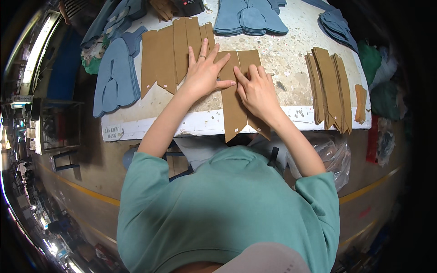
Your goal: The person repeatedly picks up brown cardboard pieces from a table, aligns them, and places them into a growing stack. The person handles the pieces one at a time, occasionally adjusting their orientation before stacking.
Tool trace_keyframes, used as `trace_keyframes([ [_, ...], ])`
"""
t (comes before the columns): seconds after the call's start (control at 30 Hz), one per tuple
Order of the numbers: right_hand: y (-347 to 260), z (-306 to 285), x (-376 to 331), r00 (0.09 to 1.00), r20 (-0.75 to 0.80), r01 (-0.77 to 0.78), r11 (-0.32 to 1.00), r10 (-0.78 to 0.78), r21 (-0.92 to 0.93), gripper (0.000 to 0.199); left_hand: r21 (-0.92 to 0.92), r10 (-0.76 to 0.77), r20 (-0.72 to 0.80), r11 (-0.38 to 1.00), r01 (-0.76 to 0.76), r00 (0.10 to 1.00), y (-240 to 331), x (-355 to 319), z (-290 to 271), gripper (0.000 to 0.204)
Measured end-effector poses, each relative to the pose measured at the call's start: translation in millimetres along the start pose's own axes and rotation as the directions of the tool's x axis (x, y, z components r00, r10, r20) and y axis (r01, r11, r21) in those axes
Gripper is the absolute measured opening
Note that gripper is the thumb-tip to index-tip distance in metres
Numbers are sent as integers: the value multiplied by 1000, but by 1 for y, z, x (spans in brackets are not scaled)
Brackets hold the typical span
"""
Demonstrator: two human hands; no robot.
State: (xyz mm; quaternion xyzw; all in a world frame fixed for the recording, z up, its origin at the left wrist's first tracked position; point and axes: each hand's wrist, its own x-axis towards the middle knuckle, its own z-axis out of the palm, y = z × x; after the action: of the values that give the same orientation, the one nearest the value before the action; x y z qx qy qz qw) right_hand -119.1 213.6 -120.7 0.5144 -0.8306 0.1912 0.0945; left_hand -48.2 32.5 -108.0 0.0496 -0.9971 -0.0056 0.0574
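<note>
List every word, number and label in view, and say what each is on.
White label, front left edge of the worktable: two lines of dark capitals, wording not copied here.
Small white stickers on the brown cut pieces: any marks too small to read.

I'm watching a speckled white table (293, 75) remotely. A pair of brown panels (234, 109) pokes over its near edge; left of them I see longer brown panels (159, 54), then blue pieces (117, 86); right, brown stacks (331, 91); beyond, a blue stack (251, 22).
</note>
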Motion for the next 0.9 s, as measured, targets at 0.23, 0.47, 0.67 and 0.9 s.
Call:
trace_keyframes([
  [0.23,8,-42,-29,989,142,-108,833,35,542,18,-333,-152,-200,940,78,968,-14,9,-22,55],
  [0.47,21,-46,39,1000,15,3,868,-11,496,14,-466,-581,-371,791,396,724,-83,-38,-77,21],
  [0.67,-16,0,105,979,109,84,823,-174,562,15,-471,-583,-145,751,463,800,-73,-67,-54,16],
  [0.9,-50,40,97,971,-51,237,913,-233,331,25,-282,-463,-148,866,412,874,-53,-61,-23,26],
])
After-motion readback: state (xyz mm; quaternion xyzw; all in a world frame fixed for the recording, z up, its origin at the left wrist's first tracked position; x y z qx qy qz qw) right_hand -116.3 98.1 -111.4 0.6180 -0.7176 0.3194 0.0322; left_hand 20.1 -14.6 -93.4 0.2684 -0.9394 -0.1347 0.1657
